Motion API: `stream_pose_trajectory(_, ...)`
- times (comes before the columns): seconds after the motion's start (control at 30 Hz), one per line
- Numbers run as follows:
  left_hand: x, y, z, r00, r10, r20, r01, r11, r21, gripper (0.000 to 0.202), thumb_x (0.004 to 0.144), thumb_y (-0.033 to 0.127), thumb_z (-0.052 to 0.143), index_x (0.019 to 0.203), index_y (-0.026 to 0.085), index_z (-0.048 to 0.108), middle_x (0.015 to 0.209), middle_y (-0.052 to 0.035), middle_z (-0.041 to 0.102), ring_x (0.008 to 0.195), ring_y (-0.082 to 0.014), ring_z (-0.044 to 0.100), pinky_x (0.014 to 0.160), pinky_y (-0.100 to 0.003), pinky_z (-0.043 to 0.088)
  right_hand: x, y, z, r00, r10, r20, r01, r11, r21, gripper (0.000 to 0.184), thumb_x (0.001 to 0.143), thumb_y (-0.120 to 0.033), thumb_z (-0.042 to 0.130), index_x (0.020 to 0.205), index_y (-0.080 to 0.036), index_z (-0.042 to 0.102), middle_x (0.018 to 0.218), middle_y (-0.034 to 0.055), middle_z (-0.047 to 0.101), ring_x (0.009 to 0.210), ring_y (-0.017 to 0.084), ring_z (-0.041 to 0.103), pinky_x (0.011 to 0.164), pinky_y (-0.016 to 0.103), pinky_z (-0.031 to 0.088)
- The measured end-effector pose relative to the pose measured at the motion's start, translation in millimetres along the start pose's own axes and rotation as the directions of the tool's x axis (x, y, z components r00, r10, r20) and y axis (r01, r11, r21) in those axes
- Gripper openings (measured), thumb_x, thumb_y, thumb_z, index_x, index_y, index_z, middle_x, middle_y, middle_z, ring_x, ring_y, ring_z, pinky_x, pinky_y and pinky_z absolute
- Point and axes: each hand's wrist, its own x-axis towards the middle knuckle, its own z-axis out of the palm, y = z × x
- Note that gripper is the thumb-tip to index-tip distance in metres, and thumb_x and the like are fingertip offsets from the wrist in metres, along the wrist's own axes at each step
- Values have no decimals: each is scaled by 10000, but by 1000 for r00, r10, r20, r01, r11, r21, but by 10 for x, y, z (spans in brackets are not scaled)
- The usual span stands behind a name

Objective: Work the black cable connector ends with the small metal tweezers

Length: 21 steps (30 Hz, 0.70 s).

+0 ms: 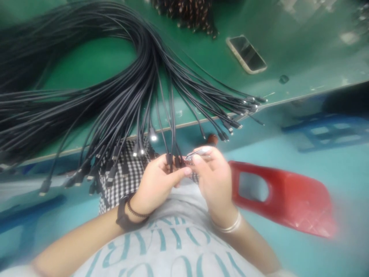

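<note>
My left hand (pixel 157 179) is closed around the connector ends of a few black cables (pixel 173 132) that hang over the table edge. Close beside it, my right hand (pixel 213 177) grips a small silver tool that looks like a nail clipper (pixel 198 152), its tip at the cable ends. Fingers partly cover the connectors, so the exact contact there is hidden. A large bundle of black cables (pixel 144 42) curves over the green table, its plugs (pixel 112 173) fanned out along and past the edge.
A phone (pixel 248 54) lies on the green table (pixel 300 57) at the right. At the back is a heap of dark pieces with coppery tips (pixel 190 15). A red plastic stool (pixel 294 196) stands to my right, and a blue stool (pixel 331 130) farther off.
</note>
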Motion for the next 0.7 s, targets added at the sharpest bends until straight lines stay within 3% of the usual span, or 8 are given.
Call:
stream_pose_trajectory(0.27,2,-18,-11,999,15,-33,-15,1000,8,210,703,288,810,804,163,675,585,50,584,496,-70,479,460,-171,412,25,24,5,999,33,12,-32,999,-34,112,796,-255,728,860,-215,646,774,-22,677,693,99,662,599,160,558)
stream_pose_trajectory(0.53,14,3,-7,999,42,-30,-41,999,15,171,702,253,810,798,171,695,617,43,618,505,-69,477,455,-168,398,44,0,14,997,71,13,-70,997,-44,111,799,-260,728,842,-216,635,753,-29,668,718,122,697,620,181,569)
stream_pose_trajectory(0.7,5,18,-6,1000,3,-10,-3,999,47,195,729,284,787,817,141,687,613,17,640,467,-71,487,442,-178,410,76,41,-3,994,106,21,-108,992,62,114,817,-264,715,861,-221,619,771,-34,672,753,148,722,674,229,593)
